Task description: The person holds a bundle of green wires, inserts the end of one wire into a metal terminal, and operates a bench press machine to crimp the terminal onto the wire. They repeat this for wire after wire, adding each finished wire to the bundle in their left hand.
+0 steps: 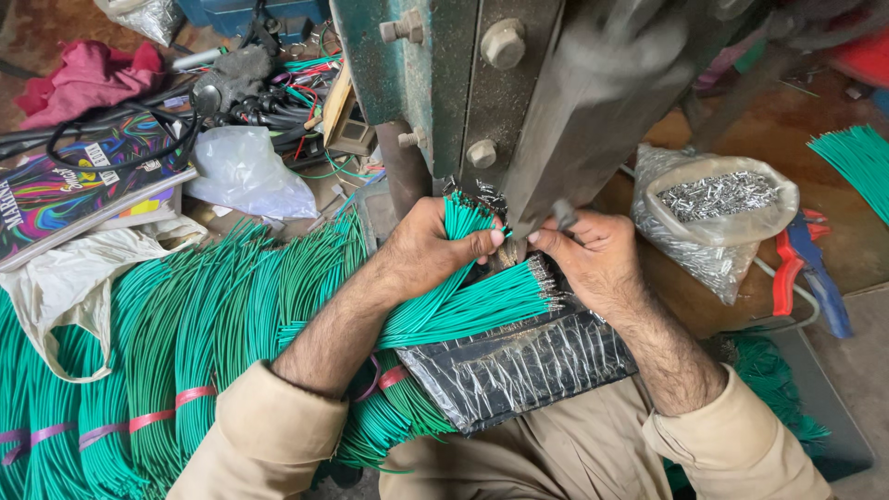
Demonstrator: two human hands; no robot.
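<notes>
My left hand [428, 248] grips a bundle of green wires [456, 267], their stripped ends pointing up toward the green metal press machine [463, 83]. My right hand [593, 252] pinches something small at the base of the press, right beside the left thumb; what it holds is too small to tell. A second fan of green wires with metal tips [482, 306] lies under my hands on a black plastic-wrapped pad [519, 366] on my lap.
Large bundles of green wire tied with pink bands [167, 370] fill the left. A clear bag of small metal terminals [718, 218] sits on the right, with red-and-blue pliers [806, 268] next to it. More green wires [857, 162], a colourful book [74, 185], plastic bags and cables lie around.
</notes>
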